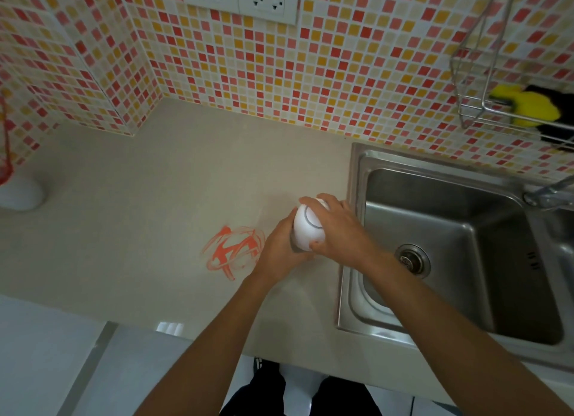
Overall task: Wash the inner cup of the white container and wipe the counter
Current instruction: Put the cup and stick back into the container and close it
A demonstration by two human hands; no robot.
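A round white container [306, 229] with a grey ring on its top stands on the beige counter [161, 204], just left of the sink. My left hand [279, 249] wraps its lower body from the left. My right hand [337, 226] grips its domed top from the right, fingers curled over the far side. The inner cup is hidden inside. A red-orange smear [234, 251] marks the counter just left of my left hand.
A steel sink [450, 245] with a drain [412, 259] lies to the right, a tap [549, 195] at its far right edge. A wire rack [503, 99] on the tiled wall holds a yellow sponge [525, 105]. A white object [20, 193] sits at the counter's far left.
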